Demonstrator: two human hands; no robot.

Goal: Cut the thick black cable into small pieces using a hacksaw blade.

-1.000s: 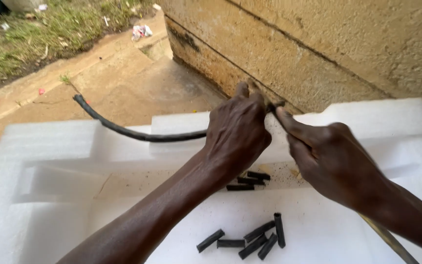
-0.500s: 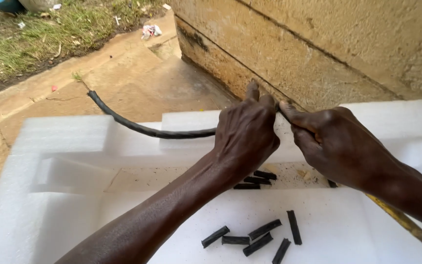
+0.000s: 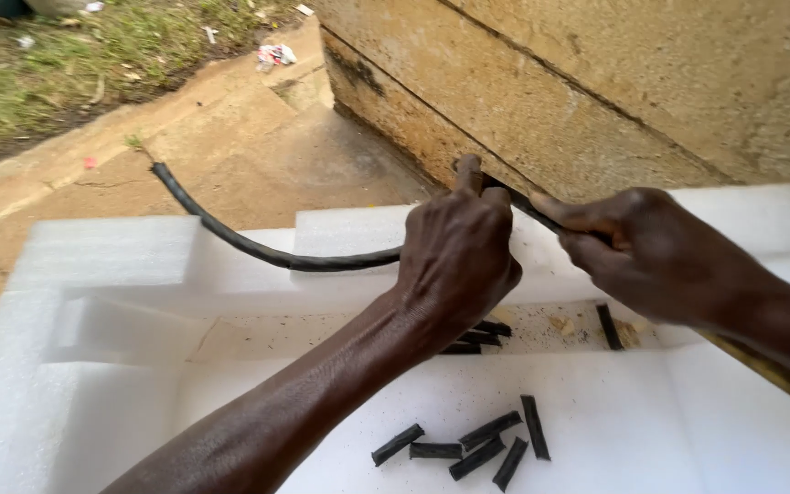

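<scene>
1. Surroundings: a white foam packing tray (image 3: 102,274) fills the lower part of the head view. A rough stone wall (image 3: 614,82) runs behind it from 12 to 3 o'clock. A bare concrete strip (image 3: 230,146) and grass (image 3: 57,64) lie toward 10 and 11 o'clock.
2. Loose pieces: five short black cut pieces (image 3: 477,439) lie in a cluster on the flat foam floor at 6 o'clock. More short black pieces (image 3: 482,334) lie in the recessed channel, partly hidden under the left hand. One single piece (image 3: 607,327) stands apart at 3 o'clock of them, beside tan debris.
3. Obstructions: the left forearm crosses the tray from 7 o'clock and covers part of the channel. A yellowish strip (image 3: 779,375) shows below the right forearm at 4 o'clock; its kind cannot be told.
4. Work item: a long black hose (image 3: 258,252) curves from the concrete at 10 o'clock, over the foam rim, into the left hand, and passes on to the right hand.
5. Left hand (image 3: 457,261): back facing the camera, fingers curled shut around the hose, one fingertip raised at 12 o'clock.
6. Right hand (image 3: 637,247): enters from 4 o'clock, closed on the hose end, thumb pressed along it, just beside the left hand.
</scene>
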